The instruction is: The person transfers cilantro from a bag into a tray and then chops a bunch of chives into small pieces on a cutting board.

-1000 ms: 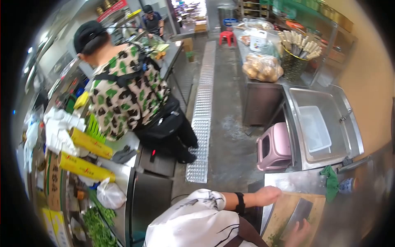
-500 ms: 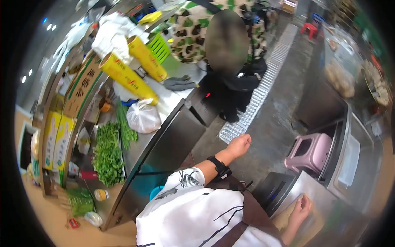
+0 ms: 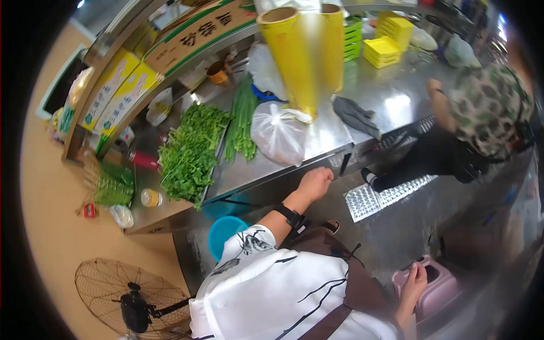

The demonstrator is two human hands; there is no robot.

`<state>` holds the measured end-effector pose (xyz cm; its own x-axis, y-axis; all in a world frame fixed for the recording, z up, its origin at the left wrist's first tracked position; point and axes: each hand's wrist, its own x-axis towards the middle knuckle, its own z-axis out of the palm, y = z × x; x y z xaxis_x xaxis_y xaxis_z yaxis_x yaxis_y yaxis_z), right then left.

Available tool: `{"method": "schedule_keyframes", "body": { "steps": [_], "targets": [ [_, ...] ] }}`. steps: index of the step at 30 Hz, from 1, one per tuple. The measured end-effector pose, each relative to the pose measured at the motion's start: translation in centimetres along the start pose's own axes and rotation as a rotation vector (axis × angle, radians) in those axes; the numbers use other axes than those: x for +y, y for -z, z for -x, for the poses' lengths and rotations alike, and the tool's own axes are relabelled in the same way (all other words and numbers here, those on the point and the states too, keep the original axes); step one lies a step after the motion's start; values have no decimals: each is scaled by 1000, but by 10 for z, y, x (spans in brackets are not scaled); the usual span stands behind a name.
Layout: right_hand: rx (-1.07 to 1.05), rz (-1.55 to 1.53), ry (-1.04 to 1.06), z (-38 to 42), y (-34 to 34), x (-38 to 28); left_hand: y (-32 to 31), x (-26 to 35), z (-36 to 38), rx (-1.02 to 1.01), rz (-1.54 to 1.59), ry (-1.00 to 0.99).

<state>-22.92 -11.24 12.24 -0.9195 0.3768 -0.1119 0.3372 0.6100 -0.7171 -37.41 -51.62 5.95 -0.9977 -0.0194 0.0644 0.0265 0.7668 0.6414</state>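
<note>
My left hand (image 3: 316, 184), with a black band around the wrist, is in the air just off the front edge of the steel counter (image 3: 241, 181). Its fingers are curled into a loose fist with nothing visible in them. Nearest to it on the counter is a knotted clear plastic bag (image 3: 279, 136) with pale contents. My right hand (image 3: 415, 277) hangs at the lower right, in front of a pink plastic stool (image 3: 441, 292). Its fingers are bent and pressed together, and I see nothing in them. Neither hand touches the counter.
Leafy greens (image 3: 195, 153), long green stalks (image 3: 241, 122), yellow film rolls (image 3: 283, 56) and a dark grey glove (image 3: 357, 115) lie or stand along the counter. A person in a camouflage top (image 3: 490, 110) is at the right. A blue bucket (image 3: 224, 235) and a fan (image 3: 133, 300) are below left.
My view has swung left, bringing the greens nearer the middle and the bucket and fan into view. The person in camouflage now appears at the right. Both my hands keep their curled shape.
</note>
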Motion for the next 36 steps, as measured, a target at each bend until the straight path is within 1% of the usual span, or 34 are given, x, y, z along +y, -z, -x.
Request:
{"method": "schedule_keyframes", "body": {
  "steps": [3, 4, 7, 8, 12, 13, 15, 16, 17, 19, 22, 25, 26, 29, 30, 32, 34, 36],
  "targets": [
    [-153, -51, -61, -27, -25, -19, 23, -34, 0, 158, -95, -8],
    [-190, 35, 9, -32, -28, -35, 30, -36, 3, 208, -96, 40],
    [-328, -39, -22, -50, -39, -53, 45, -34, 12, 300, -93, 87],
    [-302, -69, 0, -56, -44, -56, 45, -31, 14, 346, -64, 127],
    [-326, -191, -5, -76, -45, -83, 38, -9, 41, 493, 4, 267],
    [-346, -97, 100, -87, -42, -73, 40, -4, 38, 531, 9, 261],
    [-357, 72, 297, -114, -47, -52, 44, 6, 43, 521, 20, 295],
    [-316, 88, 317, -118, -45, -64, 47, 6, 44, 492, -54, 232],
    [-256, 121, 411, -123, -45, -65, 50, 5, 43, 463, -129, 173],
    [-144, 204, 591, -131, -43, -65, 58, 11, 37, 413, -134, 197],
    [-398, 217, 294, -135, -38, -71, 58, 18, 21, 329, -53, 240],
    [-485, 170, 176, -127, -49, -69, 53, 23, -3, 245, 108, 252],
    [-481, 183, 264, -128, -61, -49, 52, 25, -14, 215, 166, 252],
    [-504, 89, 177, -117, -72, -59, 62, 45, -53, 287, 157, 21],
    [-546, 112, 174, -116, -70, -69, 69, 50, -70, 323, 139, -106],
    [-521, 99, 165, -118, -76, -78, 90, 71, -112, 462, 80, -237],
    [-503, 113, 170, -122, -81, -84, 112, 85, -162, 682, -39, -318],
    [-482, 141, 183, -130, -88, -90, 131, 94, -215, 865, 28, -294]
  ]
}}
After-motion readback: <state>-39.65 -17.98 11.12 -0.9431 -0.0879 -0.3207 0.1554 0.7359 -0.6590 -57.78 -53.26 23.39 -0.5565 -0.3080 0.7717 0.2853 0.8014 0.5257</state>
